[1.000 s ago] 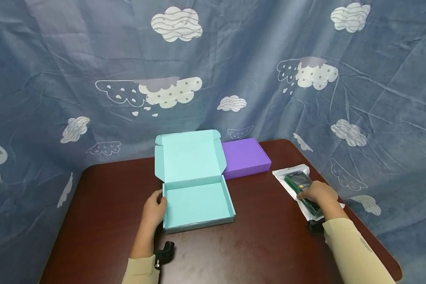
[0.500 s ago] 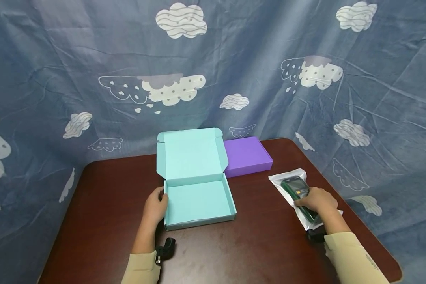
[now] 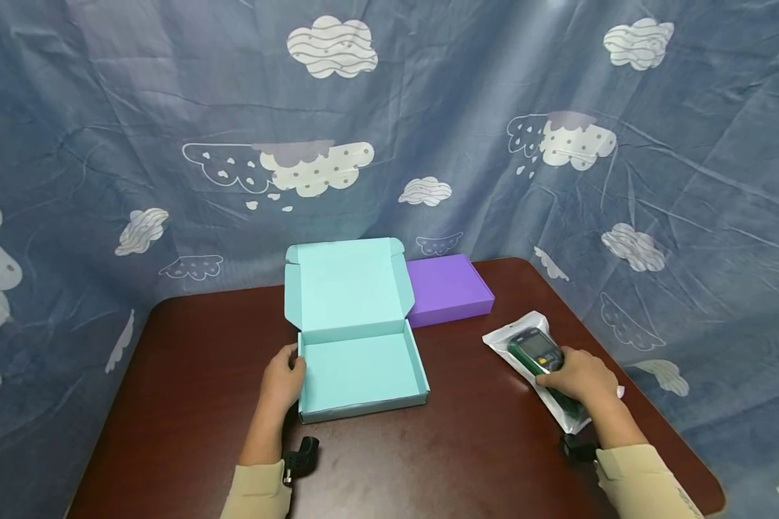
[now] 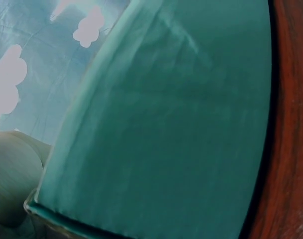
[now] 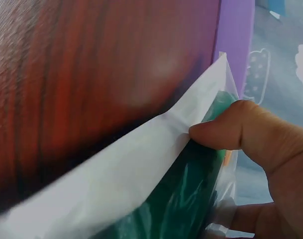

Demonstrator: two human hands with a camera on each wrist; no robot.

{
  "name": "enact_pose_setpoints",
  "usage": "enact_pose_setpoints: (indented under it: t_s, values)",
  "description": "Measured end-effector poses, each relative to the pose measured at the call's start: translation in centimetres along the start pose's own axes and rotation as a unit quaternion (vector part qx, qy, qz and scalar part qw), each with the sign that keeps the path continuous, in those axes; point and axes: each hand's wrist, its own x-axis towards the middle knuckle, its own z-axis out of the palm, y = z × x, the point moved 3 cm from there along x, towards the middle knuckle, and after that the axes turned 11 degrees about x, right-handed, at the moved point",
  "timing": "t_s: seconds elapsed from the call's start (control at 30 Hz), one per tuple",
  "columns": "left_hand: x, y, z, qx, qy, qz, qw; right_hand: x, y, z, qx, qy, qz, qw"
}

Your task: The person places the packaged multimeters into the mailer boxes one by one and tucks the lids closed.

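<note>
Fingers (image 5: 247,218) and thumb of the right hand (image 3: 583,376) are curled round a clear-and-white bag (image 3: 501,336) with a green meter (image 3: 531,355) inside, by the table's (image 3: 188,367) right edge. The left hand (image 3: 282,382) seems to pinch the open box's (image 3: 362,369) left wall; its fingertips are mostly hidden. A purple box (image 3: 449,287) is behind.

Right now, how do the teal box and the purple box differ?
The teal box is open, lid raised; the purple box is closed.
The left hand holds the teal box's left side; no hand touches the purple box.
The teal box's tray lies nearer the person; the purple box lies farther back.
Shared: both rest on the table.
</note>
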Motion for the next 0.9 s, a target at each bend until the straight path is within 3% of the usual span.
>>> enact_pose_setpoints:
  t_s: [0.17,0.57,0.9]
  values:
    - [0.0,0.2,-0.3,0.007,0.005,0.001,1.0,-0.3,-1.2,-0.5,-0.006,0.017,-0.038,0.9991]
    - [0.1,0.2,0.0,0.007,0.005,0.0,1.0,-0.7,-3.8,-0.7,0.002,0.016,-0.109,0.9939]
    - [0.1,0.1,0.0,0.006,0.009,-0.003,0.9999,-0.9,-5.2,-0.8,0.019,0.015,-0.132,0.9909]
